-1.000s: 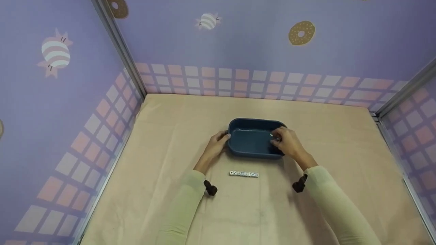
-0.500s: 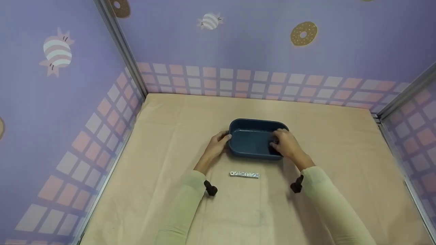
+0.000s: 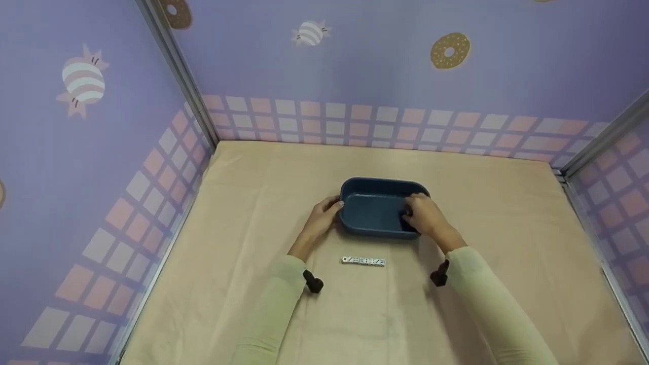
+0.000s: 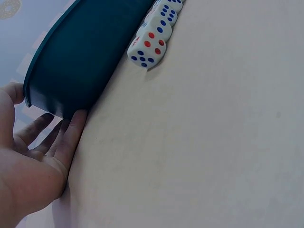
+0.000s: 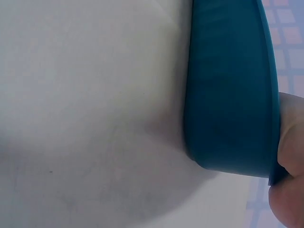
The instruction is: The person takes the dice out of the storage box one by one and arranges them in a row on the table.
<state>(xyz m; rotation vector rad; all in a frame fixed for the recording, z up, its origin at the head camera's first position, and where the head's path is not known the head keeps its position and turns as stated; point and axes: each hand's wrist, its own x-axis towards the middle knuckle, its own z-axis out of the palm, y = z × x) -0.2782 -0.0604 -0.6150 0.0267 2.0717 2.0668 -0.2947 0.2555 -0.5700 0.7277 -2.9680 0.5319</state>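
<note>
A dark blue oblong tray sits mid-table on beige cloth. My left hand holds its left end, thumb at the rim and fingers low along the outer wall. My right hand reaches over the tray's right rim with curled fingers. Its fingertips are hidden inside the tray, so I cannot tell whether they hold anything. A short row of white dice lies just in front of the tray, between my forearms.
Beige cloth covers the table. Purple patterned walls close in the back and both sides. A small black wrist camera sits under each sleeve.
A second ago my right fingertips pinched a small white die above the tray's right end. The hand has since dropped lower into the tray and the die is out of sight. The left hand stayed put.
</note>
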